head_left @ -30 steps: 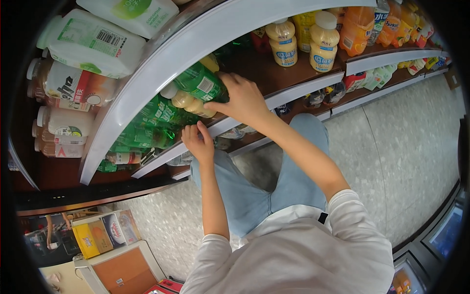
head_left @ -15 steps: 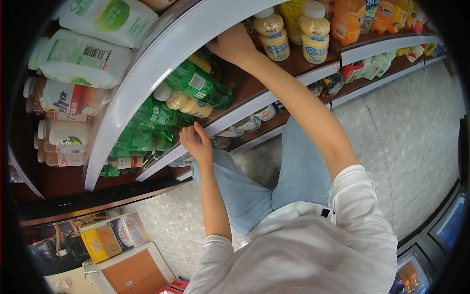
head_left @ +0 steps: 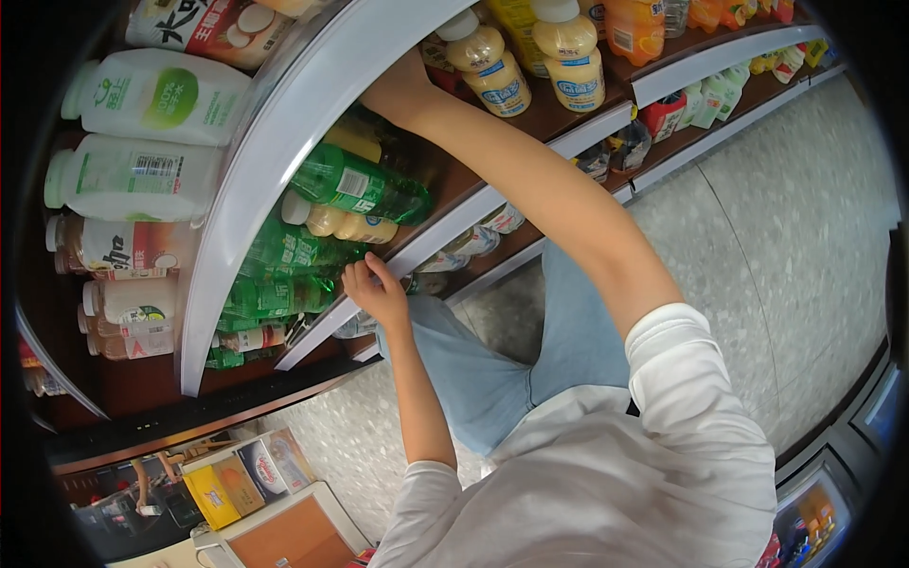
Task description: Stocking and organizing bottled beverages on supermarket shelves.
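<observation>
My right hand (head_left: pixel 402 93) reaches deep between shelves. Its fingers are hidden behind the upper shelf's pale edge (head_left: pixel 265 142), so what they touch cannot be seen. Beside that wrist stand pale-yellow drink bottles with white caps (head_left: pixel 490 71). My left hand (head_left: pixel 376 292) hovers at or rests against the front edge of the lower shelf (head_left: pixel 417 248); contact is unclear. Its fingers are loosely bent, thumb apart, with nothing visible in them. Close by lie green plastic bottles (head_left: pixel 360 185) and a tipped pale-yellow bottle (head_left: pixel 346 222).
White bottles (head_left: pixel 156 99) fill the upper shelf at left. Orange drink bottles (head_left: pixel 636 28) stand farther right. Lower down are wrapped packs (head_left: pixel 715 99). Grey floor (head_left: pixel 748 227) lies at right, screen-like panels (head_left: pixel 814 511) at lower right, and cartons (head_left: pixel 227 488) at lower left.
The view has shifted, so the shelves sit lower and farther left. My right hand is farther behind the upper shelf's edge. My left hand stays near the lower edge.
</observation>
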A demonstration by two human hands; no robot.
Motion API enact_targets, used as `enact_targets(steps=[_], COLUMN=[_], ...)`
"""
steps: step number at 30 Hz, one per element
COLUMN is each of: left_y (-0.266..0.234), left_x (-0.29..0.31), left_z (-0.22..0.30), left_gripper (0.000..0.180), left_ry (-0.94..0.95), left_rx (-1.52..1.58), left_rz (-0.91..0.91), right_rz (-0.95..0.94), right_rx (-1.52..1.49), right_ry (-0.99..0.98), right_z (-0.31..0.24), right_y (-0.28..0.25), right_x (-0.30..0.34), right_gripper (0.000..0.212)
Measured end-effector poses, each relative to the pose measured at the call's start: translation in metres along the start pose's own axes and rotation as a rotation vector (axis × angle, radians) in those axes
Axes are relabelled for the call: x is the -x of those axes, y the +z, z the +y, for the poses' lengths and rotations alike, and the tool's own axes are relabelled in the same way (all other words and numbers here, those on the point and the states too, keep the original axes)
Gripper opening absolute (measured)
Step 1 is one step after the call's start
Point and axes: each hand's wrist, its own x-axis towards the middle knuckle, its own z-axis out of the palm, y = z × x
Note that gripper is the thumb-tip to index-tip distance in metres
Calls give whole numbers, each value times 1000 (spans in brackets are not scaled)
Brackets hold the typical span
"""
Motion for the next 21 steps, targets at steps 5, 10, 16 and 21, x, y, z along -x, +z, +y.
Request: enact_targets(steps=[5,10,16,21], left_y=[-1,-1,6,12], left_x=[0,1,3,4], left_z=[-3,-5,-4,-6], left_gripper=[33,31,30,29], left_ry=[11,12,11,38], left_rx=[-9,-28,-61,-99], left_rz=[8,-2,40,90], right_rz=[-226,-404,-135,-186], right_rx=[136,138,9,65], right_ry=[68,145,121,188], right_z=[-19,-43,-56,-65], right_y=[-13,-51,-85,-100], right_x=[10,31,45,37], right_gripper=[24,26,52,50])
